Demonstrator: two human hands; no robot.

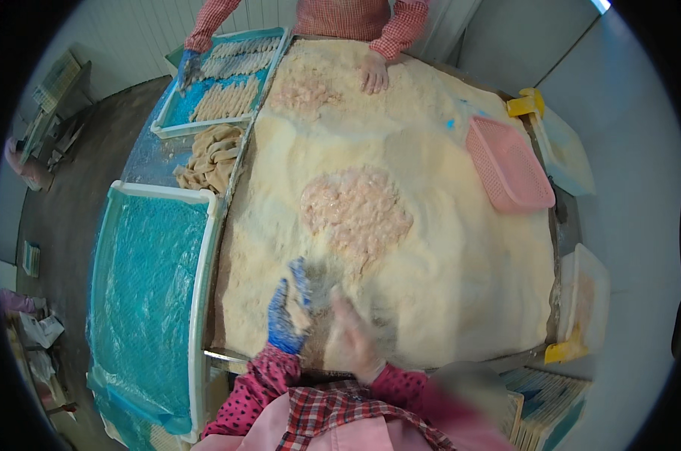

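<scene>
My left hand (286, 316), in a blue glove, is raised over the near edge of the breading with thumb and fingers curved around a pale, crumb-coated piece of meat (300, 319). Beside it, apart from it, my right hand (353, 334) wears a thin pale glove; its fingers look stretched out and are blurred by motion. Just beyond both hands a heap of wet, pinkish raw meat pieces (359, 210) lies on a thick bed of pale yellow crumbs (460, 278). Between my hands a dark patch of the table surface shows through.
At left stands a white-rimmed tray (205, 286) lined with teal plastic. Beyond it are a crumpled tan cloth (211, 158) and another tray (160, 129) with rows of coated pieces. A pink basket (509, 165) sits at right. Opposite, a co-worker's bare-looking hand (373, 73) touches the crumbs.
</scene>
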